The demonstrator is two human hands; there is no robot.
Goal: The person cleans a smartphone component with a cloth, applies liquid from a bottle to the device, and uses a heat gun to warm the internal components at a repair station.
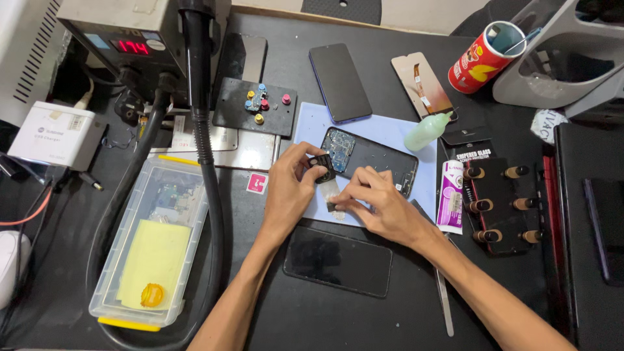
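On a pale blue mat [383, 133] lies an opened phone [380, 162] with its circuit board showing at the left end. My left hand [289, 188] pinches a small black part [321, 164] just beside that end. My right hand [380, 201] presses its fingertips on a pale strip [330, 192] that hangs from the black part onto the mat. Both hands nearly touch.
A dark phone [338, 261] lies near me, another phone [340, 82] and a screen panel [422, 84] farther back. A clear plastic box [155, 240], a thick black hose [207, 156], a green squeeze bottle [426, 132], a red can [481, 58], a black clamp jig [500, 205] and tweezers [444, 302] surround the mat.
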